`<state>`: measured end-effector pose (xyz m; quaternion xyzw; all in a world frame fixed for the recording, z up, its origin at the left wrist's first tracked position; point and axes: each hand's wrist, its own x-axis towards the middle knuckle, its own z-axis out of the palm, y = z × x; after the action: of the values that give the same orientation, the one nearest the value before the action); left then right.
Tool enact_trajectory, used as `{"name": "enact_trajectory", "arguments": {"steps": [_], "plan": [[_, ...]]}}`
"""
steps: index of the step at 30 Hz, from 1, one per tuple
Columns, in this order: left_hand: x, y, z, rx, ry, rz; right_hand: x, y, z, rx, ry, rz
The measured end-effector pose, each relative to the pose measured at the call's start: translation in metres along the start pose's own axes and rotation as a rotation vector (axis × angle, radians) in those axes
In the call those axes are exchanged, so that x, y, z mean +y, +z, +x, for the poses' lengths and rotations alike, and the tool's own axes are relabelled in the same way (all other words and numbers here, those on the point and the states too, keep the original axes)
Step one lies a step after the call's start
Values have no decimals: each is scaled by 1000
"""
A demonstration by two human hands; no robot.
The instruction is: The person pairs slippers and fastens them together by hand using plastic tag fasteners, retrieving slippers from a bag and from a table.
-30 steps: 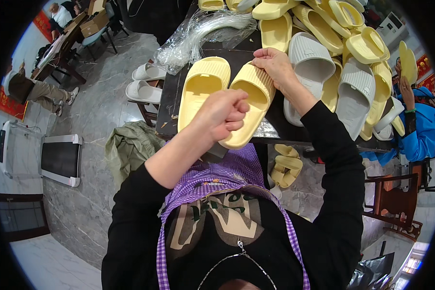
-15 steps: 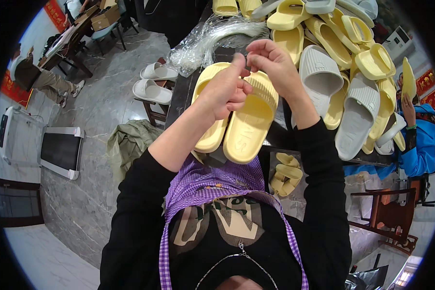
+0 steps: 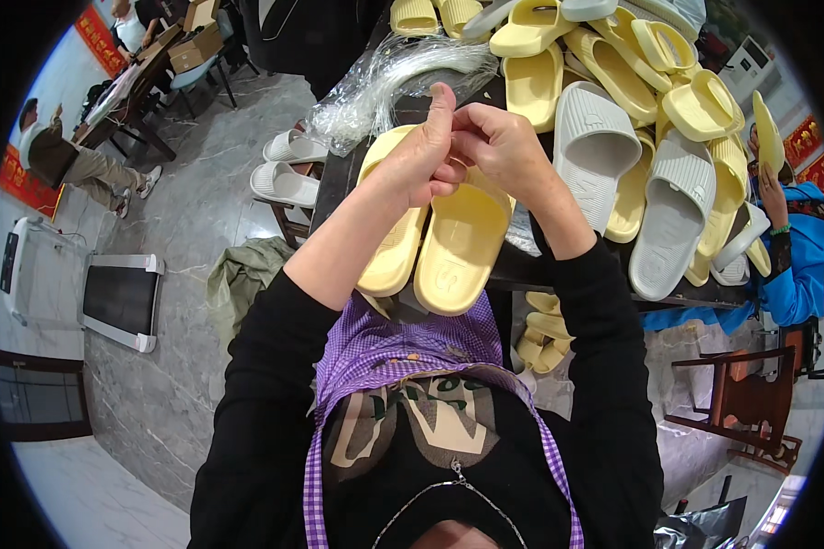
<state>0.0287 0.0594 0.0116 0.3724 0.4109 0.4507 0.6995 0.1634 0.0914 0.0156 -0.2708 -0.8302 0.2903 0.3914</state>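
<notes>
A pair of yellow slide slippers [image 3: 458, 242] lies side by side at the near edge of the dark table, toes away from me. Above their straps my two hands meet. My left hand [image 3: 419, 157] has its thumb raised and its fingers curled in. The fingers of my right hand [image 3: 504, 151] are pinched together against the left fingers. Whatever lies between them is too thin or too hidden to make out. Just beyond the hands lies a bundle of clear plastic strands [image 3: 389, 87] in a crinkled transparent bag.
Yellow slippers [image 3: 531, 87] and grey slippers [image 3: 673, 220] are heaped on the right of the table [image 3: 334, 188]. Two light slippers [image 3: 284, 183] rest on a stool at left. At far right another person's hand [image 3: 774, 197] holds a yellow slipper. A wooden chair [image 3: 746, 398] stands at lower right.
My right hand has come down and left to meet my left, its fingers now tucked against the left ones. The yellow pair stays on the table while the whole view shifts slightly.
</notes>
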Motion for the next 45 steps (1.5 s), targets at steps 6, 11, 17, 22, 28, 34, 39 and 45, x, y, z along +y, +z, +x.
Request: {"name": "enact_trajectory", "arguments": {"steps": [6, 11, 17, 22, 28, 34, 39, 45], "plan": [[-3, 4, -4, 93, 167, 15, 5, -1, 3, 0, 85, 42], [-24, -6, -19, 284, 494, 182, 15, -5, 10, 29, 221, 211], [-35, -11, -44, 324, 524, 183, 20, -7, 13, -107, 196, 246], [-51, -27, -53, 385, 374, 5, 42, -12, 4, -154, 184, 185], [-39, -46, -59, 465, 332, 194, 41, -14, 18, -71, 21, -168], [-51, -38, -40, 697, 503, 1235, 56, -2, 30, -109, 23, -139], [-51, -35, -44, 736, 506, 1365, 70, 25, 50, -150, 65, -93], [-47, -34, -33, 722, 444, 1458, 85, 39, 58, -203, 134, -15]]}}
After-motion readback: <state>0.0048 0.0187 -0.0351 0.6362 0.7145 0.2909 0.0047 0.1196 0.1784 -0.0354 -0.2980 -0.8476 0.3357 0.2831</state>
